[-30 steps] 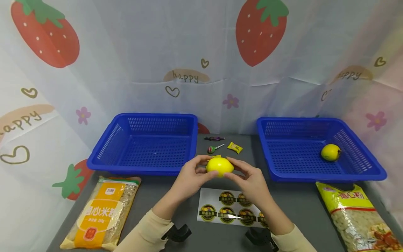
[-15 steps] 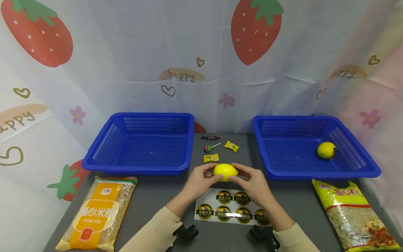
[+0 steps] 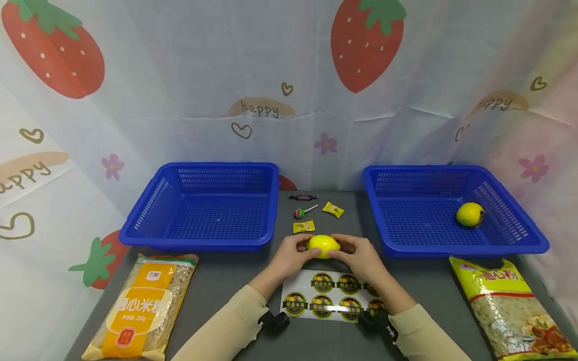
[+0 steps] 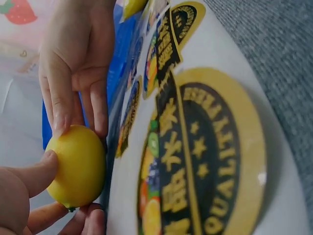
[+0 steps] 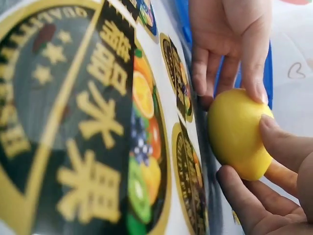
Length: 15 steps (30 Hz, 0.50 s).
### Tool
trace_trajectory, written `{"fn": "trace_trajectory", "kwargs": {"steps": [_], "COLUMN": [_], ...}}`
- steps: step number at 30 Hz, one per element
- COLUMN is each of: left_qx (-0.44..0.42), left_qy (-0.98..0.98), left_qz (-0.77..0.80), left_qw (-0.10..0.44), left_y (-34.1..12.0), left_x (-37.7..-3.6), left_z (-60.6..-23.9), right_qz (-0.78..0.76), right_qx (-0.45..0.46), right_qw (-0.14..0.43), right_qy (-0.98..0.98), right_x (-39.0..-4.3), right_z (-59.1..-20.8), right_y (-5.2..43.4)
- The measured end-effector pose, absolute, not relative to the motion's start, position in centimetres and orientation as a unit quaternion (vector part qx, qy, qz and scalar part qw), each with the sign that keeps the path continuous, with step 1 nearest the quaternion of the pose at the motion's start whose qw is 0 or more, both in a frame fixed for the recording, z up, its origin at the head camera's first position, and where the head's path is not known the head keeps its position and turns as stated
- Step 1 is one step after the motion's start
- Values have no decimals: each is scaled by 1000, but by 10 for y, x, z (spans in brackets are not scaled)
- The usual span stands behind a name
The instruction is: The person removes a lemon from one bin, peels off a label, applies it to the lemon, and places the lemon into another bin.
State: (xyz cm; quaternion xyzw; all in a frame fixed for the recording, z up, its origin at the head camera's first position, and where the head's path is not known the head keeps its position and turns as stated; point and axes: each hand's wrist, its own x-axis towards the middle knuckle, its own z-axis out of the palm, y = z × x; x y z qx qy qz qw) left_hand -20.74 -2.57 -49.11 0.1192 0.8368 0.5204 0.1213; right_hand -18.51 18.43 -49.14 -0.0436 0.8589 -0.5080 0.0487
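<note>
A person's left hand (image 3: 289,255) and right hand (image 3: 358,256) hold a smooth yellow lemon (image 3: 323,245) between them, fingers curled round its two ends, low over the grey surface (image 3: 226,286) and just above the far edge of a white sheet of round black-and-gold fruit stickers (image 3: 331,301). The wrist views show the fingertips (image 4: 61,120) of both hands pressed against the lemon's skin, with the sticker sheet close beneath. Beyond the lemon lie a yellow sachet (image 3: 303,226), a lollipop (image 3: 301,212), a second yellow wrapped sweet (image 3: 333,210) and a dark wrapped candy (image 3: 303,197). An open-weave blue plastic basket (image 3: 149,220) stands to the left; a matching blue basket (image 3: 519,220) to the right holds a second yellow lemon (image 3: 469,214). An orange-labelled bag of pasta (image 3: 142,306) lies at front left, a yellow-labelled bag of pasta (image 3: 501,306) at front right.
</note>
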Motion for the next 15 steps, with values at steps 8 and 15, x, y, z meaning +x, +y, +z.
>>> {"fn": "trace_trajectory", "kwargs": {"steps": [8,15], "left_qx": [107,114], "left_qy": [830,824], "left_qz": [530,538], "left_qw": [138,138], "left_y": [-25,-26], "left_x": [-207,-206], "left_z": [-494,-493], "right_qz": [-501,-497], "right_qx": [-47,-47], "right_qw": [63,70], "right_qy": [862,864], "right_x": [-186,-183], "right_z": [-494,-495], "right_y": [186,186]}}
